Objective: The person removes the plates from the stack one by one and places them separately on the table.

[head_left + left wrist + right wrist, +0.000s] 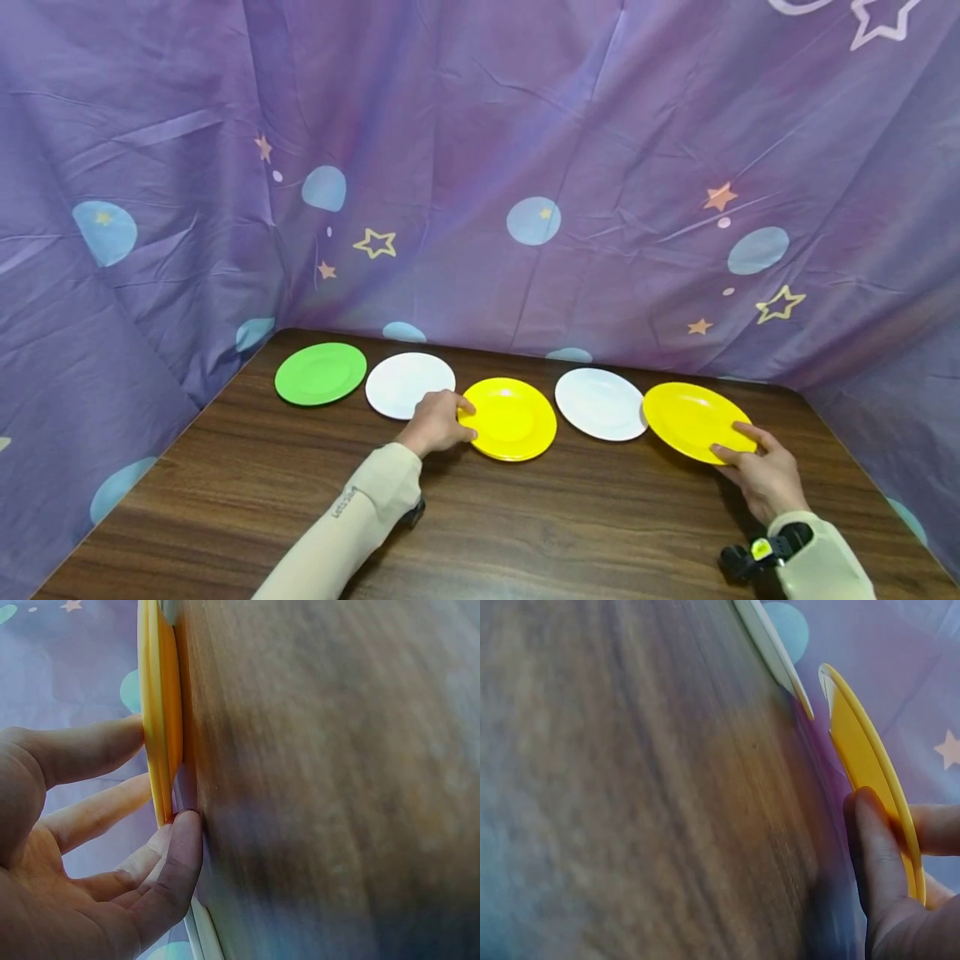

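My left hand (437, 423) is at the left rim of the middle yellow plate (512, 419), thumb and fingers about its edge. In the left wrist view this plate (159, 697) is edge-on, low over the wood, and its rim shows layered lines; I cannot tell if it is a single plate. Over at the right, my right hand (768, 475) pinches the near right rim of another yellow plate (693, 419). The right wrist view has that plate (866, 750) raised off the table and tilted, fingers on both faces.
A brown wooden table (540, 533) holds a row of plates. A green plate (321, 374) lies far left, with a white plate (405, 383) beside it. Another white plate (600, 404) lies between the two yellow ones. A purple patterned cloth (450, 167) hangs behind.
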